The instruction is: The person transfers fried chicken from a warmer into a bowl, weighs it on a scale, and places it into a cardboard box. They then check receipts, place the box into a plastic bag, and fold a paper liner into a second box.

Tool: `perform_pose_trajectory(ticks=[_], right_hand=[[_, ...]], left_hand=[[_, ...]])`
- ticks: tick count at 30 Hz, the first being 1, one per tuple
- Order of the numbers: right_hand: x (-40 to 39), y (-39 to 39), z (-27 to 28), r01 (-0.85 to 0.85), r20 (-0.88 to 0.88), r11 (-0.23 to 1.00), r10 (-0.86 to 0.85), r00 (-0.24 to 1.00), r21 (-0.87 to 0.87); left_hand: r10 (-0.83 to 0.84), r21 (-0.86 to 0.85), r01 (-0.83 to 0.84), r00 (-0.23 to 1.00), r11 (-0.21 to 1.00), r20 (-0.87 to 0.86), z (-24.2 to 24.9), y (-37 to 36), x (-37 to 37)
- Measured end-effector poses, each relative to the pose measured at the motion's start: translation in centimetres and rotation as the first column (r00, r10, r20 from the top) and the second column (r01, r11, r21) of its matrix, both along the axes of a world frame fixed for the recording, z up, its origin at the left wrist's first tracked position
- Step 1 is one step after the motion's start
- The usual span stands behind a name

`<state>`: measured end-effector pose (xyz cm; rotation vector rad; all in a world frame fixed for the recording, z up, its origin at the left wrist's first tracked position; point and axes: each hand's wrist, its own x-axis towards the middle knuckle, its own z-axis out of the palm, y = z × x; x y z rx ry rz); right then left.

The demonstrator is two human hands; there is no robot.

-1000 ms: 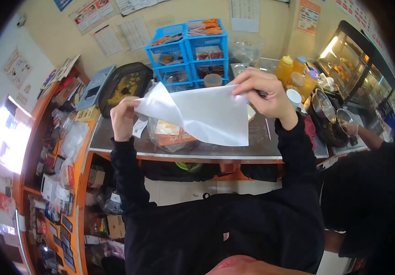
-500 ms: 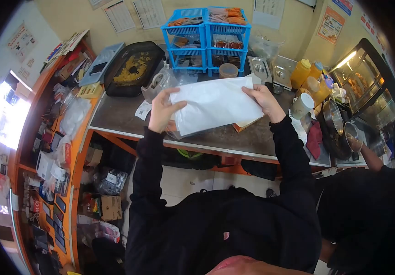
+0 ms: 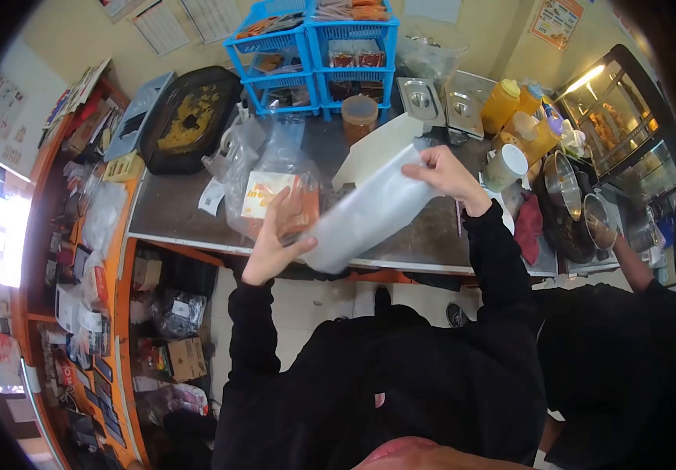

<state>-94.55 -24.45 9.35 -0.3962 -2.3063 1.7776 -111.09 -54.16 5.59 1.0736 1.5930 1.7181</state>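
A flat white plastic bag point(image 3: 373, 215) is stretched at a slant between my two hands above the counter. My right hand point(image 3: 449, 178) pinches its upper right corner between thumb and fingers. At the lower left end, my left hand point(image 3: 275, 244) has its thumb against the bag, with the forefinger pointing up; part of its grip is hidden. Just beyond the left hand, an orange and white box point(image 3: 271, 192) sits inside a clear plastic bag point(image 3: 232, 160). Behind the white bag rises a white cardboard flap point(image 3: 377, 149).
Blue stacked baskets point(image 3: 314, 74) with packets stand at the back. A black pan point(image 3: 150, 149) lies left; sauce bottles point(image 3: 501, 106), a white-lidded tub point(image 3: 504, 168) and metal bowls point(image 3: 563, 184) are right. A co-worker's gloved hand point(image 3: 604, 233) works at the far right.
The white bag has swung from nearly level to a slant, its left end now lower and nearer me. The boxed item and cardboard flap have come into view. My head view has shifted.
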Motion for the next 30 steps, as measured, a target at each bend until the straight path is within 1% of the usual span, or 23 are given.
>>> perform_pose_trajectory(ticks=[1, 3, 4, 5, 6, 7, 8, 9, 10, 11, 12, 13, 14, 16, 19, 20, 23, 25, 26, 28, 29, 30], right_hand=[[-0.3, 1.1, -0.8, -0.057, 0.028, 0.995, 0.055, 0.998, 0.08], [-1.1, 0.6, 2.0, -0.174, 0.047, 0.977, 0.169, 0.984, 0.123], [-1.4, 0.4, 2.8, -0.232, 0.057, 0.962, 0.226, 0.972, 0.141], [-1.9, 1.0, 2.7, -0.259, 0.104, 0.956, 0.246, 0.964, 0.136], [-2.6, 2.1, 2.9, -0.282, 0.147, 0.95, 0.262, 0.954, 0.134], [-3.0, 3.0, 3.0, -0.301, 0.185, 0.944, 0.274, 0.944, 0.136], [-2.9, 3.5, 2.8, -0.204, 0.049, 0.979, 0.204, 0.978, -0.016], [-2.4, 3.7, 2.0, -0.121, -0.074, 0.976, 0.109, 0.991, -0.182], [-1.9, 4.0, 0.8, -0.06, -0.176, 0.936, -0.002, 0.984, -0.348], [-1.3, 5.0, -2.8, -0.085, -0.174, 0.916, 0.016, 0.985, -0.393], [-0.4, 4.4, -5.2, -0.151, -0.196, 0.885, 0.07, 0.978, -0.44], [0.3, 2.3, -6.0, -0.108, -0.201, 0.873, 0.012, 0.98, -0.475], [0.5, 0.0, -6.5, -0.061, -0.204, 0.855, -0.053, 0.978, -0.515], [1.0, -2.6, -5.7, 0.016, -0.204, 0.872, -0.132, 0.97, -0.49], [1.0, -4.0, -5.7, 0.114, -0.224, 0.884, -0.237, 0.945, -0.453], [1.0, -4.3, -5.9, 0.145, -0.237, 0.885, -0.271, 0.933, -0.442], [1.3, -3.6, -7.2, 0.108, -0.214, 0.922, -0.198, 0.957, -0.371], [1.9, -3.6, -6.9, 0.095, -0.129, 0.932, -0.148, 0.981, -0.349], [2.0, -3.7, -6.5, 0.084, -0.088, 0.938, -0.121, 0.989, -0.336], [1.9, -4.0, -5.5, 0.097, -0.073, 0.945, -0.125, 0.989, -0.312], [2.0, -4.2, -5.3, 0.107, -0.063, 0.948, -0.131, 0.989, -0.301], [2.1, -4.4, -5.3, 0.122, -0.017, 0.966, -0.129, 0.992, -0.226]], left_hand=[[0.015, -0.044, -0.029, 0.954, 0.999, -0.299, 0.3, 1.4, -0.3], [-0.131, -0.182, 0.04, 0.845, 0.982, -0.519, 1.7, 4.7, -0.2], [-0.272, -0.277, 0.156, 0.848, 0.948, -0.454, 3.1, 6.6, 0.4], [-0.404, -0.357, 0.271, 0.833, 0.894, -0.379, 3.8, 8.0, 0.9], [-0.363, -0.344, 0.284, 0.912, 0.895, -0.191, 3.6, 8.7, 1.2], [-0.314, -0.327, 0.297, 0.949, 0.897, 0.0, 3.2, 9.3, 1.3], [-0.256, -0.309, 0.306, 0.947, 0.9, 0.194, 2.6, 9.8, 1.3], [-0.195, -0.222, 0.22, 0.972, 0.95, 0.129, 0.9, 9.9, 0.9], [-0.135, -0.185, 0.169, 0.974, 0.968, 0.181, 0.7, 9.8, 0.9], [-0.075, -0.152, 0.113, 0.969, 0.982, 0.237, 0.5, 9.6, 1.0], [-0.016, -0.117, 0.053, 0.955, 0.992, 0.295, 0.2, 9.6, 1.2], [0.027, -0.108, 0.011, 0.941, 0.994, 0.338, -0.2, 9.6, 1.5], [0.064, -0.081, -0.039, 0.941, 0.996, 0.332, -0.9, 9.7, 1.7], [0.142, -0.026, -0.141, 0.935, 0.99, 0.324, -2.3, 9.7, 2.0], [0.224, -0.068, -0.213, 0.934, 0.975, 0.278, -3.6, 8.8, 2.2], [0.226, -0.053, -0.22, 0.93, 0.974, 0.292, -3.8, 8.3, 2.5], [0.223, -0.027, -0.225, 0.934, 0.974, 0.279, -4.8, 6.8, 2.8], [0.22, -0.043, -0.216, 0.954, 0.975, 0.205, -6.8, 5.7, 2.1], [0.217, -0.076, -0.206, 0.955, 0.976, 0.204, -5.4, 5.6, 2.5], [0.207, -0.139, -0.182, 0.958, 0.973, 0.197, -2.4, 5.4, 3.0], [0.233, -0.133, -0.213, 0.961, 0.968, 0.151, -2.3, 5.4, 3.0], [0.257, -0.126, -0.243, 0.961, 0.962, 0.105, -2.3, 5.4, 2.9]])
